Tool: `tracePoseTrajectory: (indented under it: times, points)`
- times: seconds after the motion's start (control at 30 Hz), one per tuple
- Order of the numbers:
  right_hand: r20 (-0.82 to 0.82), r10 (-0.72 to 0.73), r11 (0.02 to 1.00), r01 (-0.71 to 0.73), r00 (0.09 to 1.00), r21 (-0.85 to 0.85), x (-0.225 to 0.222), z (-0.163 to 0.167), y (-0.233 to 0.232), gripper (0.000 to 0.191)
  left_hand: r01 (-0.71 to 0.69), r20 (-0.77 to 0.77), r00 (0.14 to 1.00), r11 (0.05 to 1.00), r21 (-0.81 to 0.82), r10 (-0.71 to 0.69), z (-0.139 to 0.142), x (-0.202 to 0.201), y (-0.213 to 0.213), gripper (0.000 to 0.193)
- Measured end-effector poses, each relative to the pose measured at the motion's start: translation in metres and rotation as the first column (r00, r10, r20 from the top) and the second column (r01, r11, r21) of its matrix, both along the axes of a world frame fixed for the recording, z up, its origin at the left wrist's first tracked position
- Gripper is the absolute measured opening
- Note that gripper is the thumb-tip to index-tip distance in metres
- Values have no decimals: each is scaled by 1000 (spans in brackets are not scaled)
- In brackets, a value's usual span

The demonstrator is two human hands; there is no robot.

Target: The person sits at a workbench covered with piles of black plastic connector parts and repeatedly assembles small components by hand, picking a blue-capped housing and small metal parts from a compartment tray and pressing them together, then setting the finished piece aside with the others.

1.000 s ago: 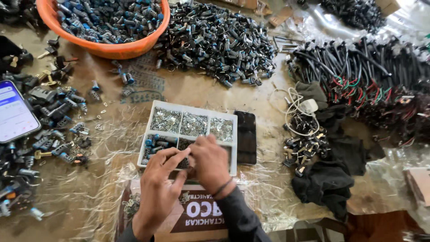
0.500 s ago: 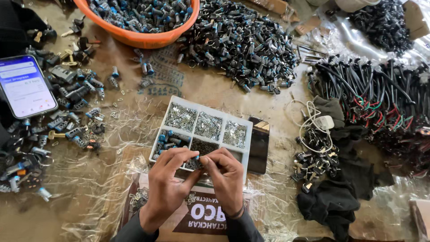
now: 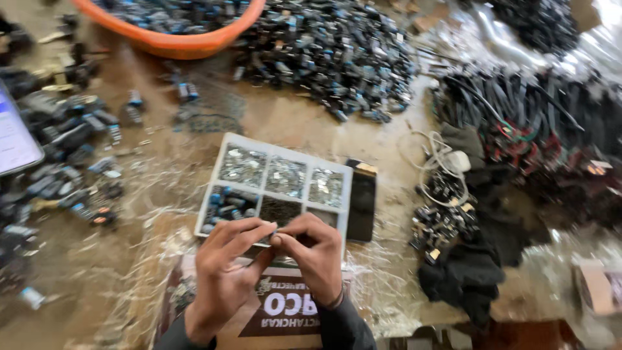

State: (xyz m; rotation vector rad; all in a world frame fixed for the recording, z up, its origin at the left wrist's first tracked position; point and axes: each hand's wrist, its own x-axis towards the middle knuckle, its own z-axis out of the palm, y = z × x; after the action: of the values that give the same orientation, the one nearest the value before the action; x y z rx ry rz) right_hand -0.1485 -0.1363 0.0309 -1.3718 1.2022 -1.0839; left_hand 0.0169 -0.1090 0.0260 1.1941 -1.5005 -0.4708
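Both hands meet at six o'clock of the white compartment tray (image 3: 275, 144), left hand (image 3: 223, 275) and right hand (image 3: 317, 256) pinching one tiny part (image 3: 275, 228), seemingly light, rigid, best nipped by fingertips.

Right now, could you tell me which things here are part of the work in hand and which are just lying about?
In hand: left hand, right hand, small part pinched between them, compartment tray.
Lying about: orange basin, phone, black cables, white cord.

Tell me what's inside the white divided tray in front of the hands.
The white divided tray holds shiny metal bits in its far compartments and dark blue-tipped parts near left; the left hand and right hand cover its near edge.
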Motion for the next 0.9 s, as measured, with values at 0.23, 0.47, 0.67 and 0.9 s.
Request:
tracePoseTrajectory:
  times: [0.23, 0.47, 0.67, 0.9]
  points:
    - [-575, -244, 816, -155, 781, -557, -2, -6, -17, 17, -18, -30, 999, 999, 32, 19, -13, -3, 6, 44]
    - [-666, -268, 874, -115, 696, -473, 0, -20, -5, 7, 328, 515, 839, 918, -223, -174, -37, 30, -7, 24]
    - [-638, -218, 878, -138, 739, -459, -4, -12, -16, 9, 193, 401, 905, 977, -86, -144, -21, 12, 0, 31]
    - [-377, -294, 875, 88, 879, -477, -8, -1, -10, 10, 14, 57, 998, 998, 61, -17, -7, -4, 8, 46]
